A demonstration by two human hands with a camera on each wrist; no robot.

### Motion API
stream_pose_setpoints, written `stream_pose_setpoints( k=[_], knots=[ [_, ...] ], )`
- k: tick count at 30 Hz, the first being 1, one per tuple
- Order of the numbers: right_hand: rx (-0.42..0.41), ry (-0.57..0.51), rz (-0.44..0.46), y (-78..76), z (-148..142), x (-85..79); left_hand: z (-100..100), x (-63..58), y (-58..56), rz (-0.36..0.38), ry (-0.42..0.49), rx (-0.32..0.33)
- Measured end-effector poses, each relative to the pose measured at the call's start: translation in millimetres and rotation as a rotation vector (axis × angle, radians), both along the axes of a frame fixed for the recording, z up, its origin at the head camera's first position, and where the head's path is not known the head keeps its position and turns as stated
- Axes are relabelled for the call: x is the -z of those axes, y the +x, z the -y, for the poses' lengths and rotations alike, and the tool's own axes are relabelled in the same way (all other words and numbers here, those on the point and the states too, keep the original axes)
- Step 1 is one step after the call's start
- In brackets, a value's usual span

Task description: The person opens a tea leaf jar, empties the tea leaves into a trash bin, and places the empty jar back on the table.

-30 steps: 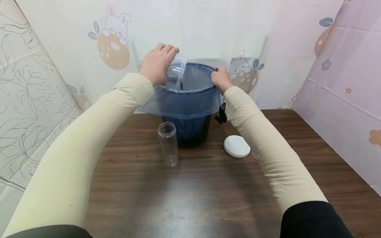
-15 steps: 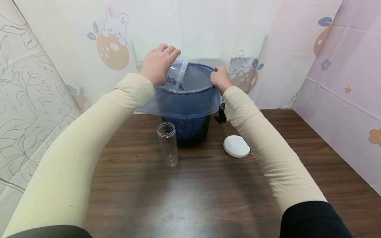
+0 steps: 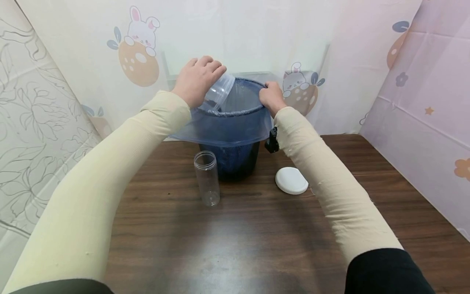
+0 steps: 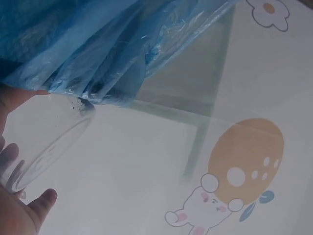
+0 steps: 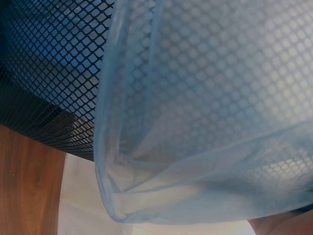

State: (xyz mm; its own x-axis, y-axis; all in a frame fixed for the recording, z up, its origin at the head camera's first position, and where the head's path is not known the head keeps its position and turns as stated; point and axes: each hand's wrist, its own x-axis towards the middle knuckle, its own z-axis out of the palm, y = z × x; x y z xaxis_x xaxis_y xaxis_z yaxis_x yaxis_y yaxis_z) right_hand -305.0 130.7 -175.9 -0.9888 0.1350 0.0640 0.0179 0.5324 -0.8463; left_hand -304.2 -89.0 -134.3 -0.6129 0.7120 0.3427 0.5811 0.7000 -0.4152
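Note:
My left hand (image 3: 198,81) holds a clear plastic container (image 3: 222,90), tipped on its side with its mouth over the left rim of a mesh trash bin (image 3: 236,159). A few dark bits lie near the container's mouth; the left wrist view shows some in the clear container (image 4: 54,147) too. A translucent blue trash bag (image 3: 235,130) lines the bin and folds down outside it. With my right hand (image 3: 271,98) I grip the bin's right rim through the bag. The right wrist view is filled mostly by the bag (image 5: 195,98) and the black mesh bin (image 5: 63,63).
A clear jar (image 3: 207,179) without a lid stands upright in front of the bin. To its right, a white lid (image 3: 291,180) lies on the brown wooden table (image 3: 227,245). Patterned cloths (image 3: 235,32) hang behind and at both sides.
My left hand has tilted the container further downward and shifted slightly right. Fewer dark bits show inside it. The right hand keeps its grip on the rim.

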Motion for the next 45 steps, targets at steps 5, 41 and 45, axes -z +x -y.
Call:
stream_pose_setpoints(
  k=[5, 41, 45],
  knots=[
    [0.003, 0.0, -0.007, -0.5, -0.3, 0.4, -1.7, -0.8, 2.4, -0.027, -0.052, 0.007],
    [-0.112, -0.003, -0.039, -3.3, -2.5, 3.7, 2.8, -10.4, 8.4, 0.067, 0.066, -0.039],
    [-0.106, 0.014, -0.044, -8.6, -6.2, 4.5, 2.9, -13.2, 9.2, 0.109, 0.174, -0.037]
  ],
)
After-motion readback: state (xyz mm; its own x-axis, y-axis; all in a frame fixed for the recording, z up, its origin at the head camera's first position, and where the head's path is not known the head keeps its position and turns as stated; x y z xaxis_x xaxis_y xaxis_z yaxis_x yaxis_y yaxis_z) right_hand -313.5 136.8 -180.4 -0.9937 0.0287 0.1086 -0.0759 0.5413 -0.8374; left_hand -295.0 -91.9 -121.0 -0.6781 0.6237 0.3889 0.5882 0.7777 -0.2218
